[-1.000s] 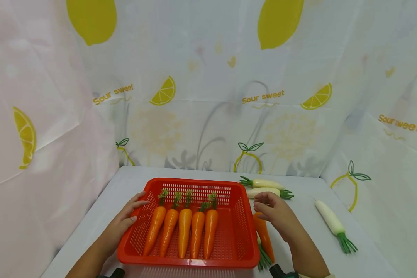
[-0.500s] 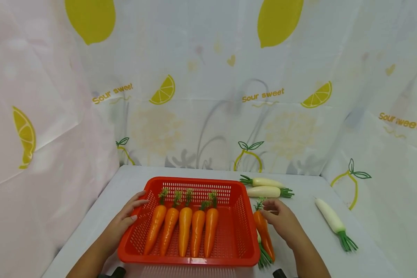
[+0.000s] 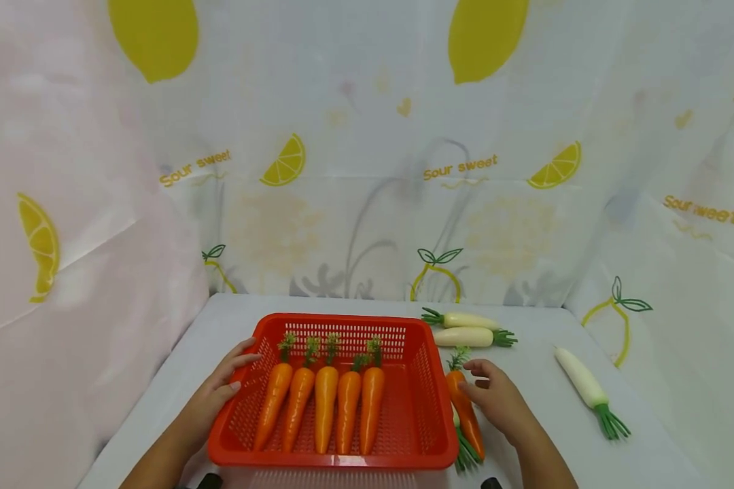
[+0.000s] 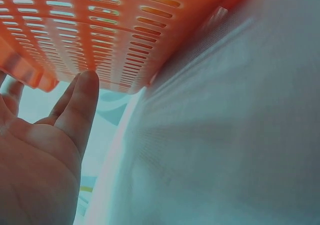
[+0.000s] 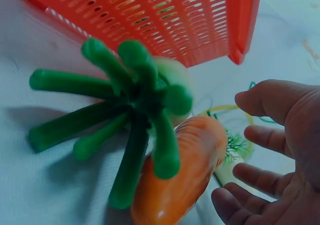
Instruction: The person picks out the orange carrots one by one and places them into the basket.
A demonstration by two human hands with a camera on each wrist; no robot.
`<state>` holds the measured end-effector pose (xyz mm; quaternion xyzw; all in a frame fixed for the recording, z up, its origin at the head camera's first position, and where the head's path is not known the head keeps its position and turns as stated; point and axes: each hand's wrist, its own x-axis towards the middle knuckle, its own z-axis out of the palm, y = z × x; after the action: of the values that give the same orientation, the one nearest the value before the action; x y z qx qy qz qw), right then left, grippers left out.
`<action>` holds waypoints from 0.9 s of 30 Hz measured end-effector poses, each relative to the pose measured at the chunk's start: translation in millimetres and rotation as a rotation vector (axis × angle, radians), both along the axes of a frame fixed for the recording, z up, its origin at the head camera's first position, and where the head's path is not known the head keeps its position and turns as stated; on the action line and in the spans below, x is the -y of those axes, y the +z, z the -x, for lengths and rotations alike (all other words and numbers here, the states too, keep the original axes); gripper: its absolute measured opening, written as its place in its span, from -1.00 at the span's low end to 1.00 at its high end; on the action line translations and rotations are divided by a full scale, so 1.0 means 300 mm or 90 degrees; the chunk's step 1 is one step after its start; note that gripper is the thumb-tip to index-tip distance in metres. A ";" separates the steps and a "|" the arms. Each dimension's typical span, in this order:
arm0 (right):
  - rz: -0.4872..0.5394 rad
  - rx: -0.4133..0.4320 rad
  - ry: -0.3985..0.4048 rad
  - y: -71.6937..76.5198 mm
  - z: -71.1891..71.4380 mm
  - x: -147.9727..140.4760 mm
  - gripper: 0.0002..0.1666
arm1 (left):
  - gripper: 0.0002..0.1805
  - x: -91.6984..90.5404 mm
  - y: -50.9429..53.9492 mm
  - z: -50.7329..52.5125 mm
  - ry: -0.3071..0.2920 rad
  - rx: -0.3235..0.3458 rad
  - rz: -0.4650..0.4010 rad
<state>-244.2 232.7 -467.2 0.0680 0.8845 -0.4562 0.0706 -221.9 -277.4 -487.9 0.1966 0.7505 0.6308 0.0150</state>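
A red plastic basket [image 3: 418, 401] holds several orange carrots [image 3: 325, 407] lying side by side, green tops toward the back. My left hand [image 3: 211, 397] rests at the basket's left side, its extended fingers touching the wall and rim. Outside the right wall lies another carrot [image 3: 465, 414], partly over a white radish whose green stalks [image 5: 132, 102] stick out toward the front; most of this radish is hidden. Just right of that carrot, my right hand [image 3: 495, 397] hovers with fingers spread and relaxed, a gap showing between it and the carrot in the right wrist view.
Two white radishes [image 3: 465, 337] lie behind the right hand, near the basket's back right corner. Another white radish [image 3: 581, 377] lies farther right on the white table [image 3: 612, 468]. Lemon-printed cloth [image 3: 355, 224] walls off the back and both sides.
The right hand has drawn back from the basket's right rim and the carrot beside it, whose leafy top is now uncovered. The left hand and basket stay in place.
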 end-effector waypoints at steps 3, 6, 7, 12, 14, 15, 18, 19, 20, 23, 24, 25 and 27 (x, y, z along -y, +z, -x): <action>-0.002 0.010 0.003 -0.010 0.006 0.002 -0.41 | -0.50 0.003 0.002 -0.003 0.001 0.001 -0.006; 0.005 0.017 0.008 -0.025 0.005 -0.003 -0.40 | -0.50 0.003 0.002 -0.004 -0.001 0.002 -0.007; 0.010 0.017 0.011 -0.029 0.003 -0.005 -0.40 | -0.50 0.003 0.002 -0.004 -0.002 0.002 -0.006; 0.033 0.011 0.034 -0.051 0.001 -0.013 -0.36 | -0.49 0.001 0.001 -0.002 -0.005 0.002 -0.008; 0.032 0.010 0.039 -0.056 0.002 -0.015 -0.35 | -0.49 0.000 0.001 -0.003 -0.004 0.001 -0.006; 0.032 0.009 0.042 -0.058 0.002 -0.015 -0.35 | -0.49 0.001 0.001 -0.004 -0.003 0.000 -0.004; 0.035 0.007 0.050 -0.064 0.002 -0.016 -0.33 | -0.50 0.002 0.001 -0.005 -0.001 -0.007 0.001; 0.036 0.005 0.053 -0.067 0.002 -0.016 -0.33 | -0.50 0.003 -0.001 -0.005 0.000 -0.009 0.003; 0.038 0.003 0.056 -0.070 0.001 -0.015 -0.32 | -0.50 0.004 -0.003 -0.005 -0.001 -0.012 0.004; 0.036 -0.001 0.063 -0.078 0.002 -0.014 -0.29 | -0.50 0.006 -0.007 -0.005 -0.002 -0.017 0.004; 0.033 -0.002 0.064 -0.080 0.002 -0.013 -0.27 | -0.50 0.006 -0.008 -0.004 -0.002 -0.017 0.004; 0.028 -0.003 0.066 -0.082 0.003 -0.012 -0.24 | -0.50 0.005 -0.008 -0.003 -0.001 -0.018 0.005; 0.020 -0.004 0.068 -0.087 0.003 -0.013 -0.19 | -0.50 0.004 -0.007 -0.001 -0.001 -0.017 0.008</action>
<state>-244.9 236.5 -493.1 0.0182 0.8799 -0.4655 0.0932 -221.6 -278.5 -489.9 0.2055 0.7542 0.6236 0.0067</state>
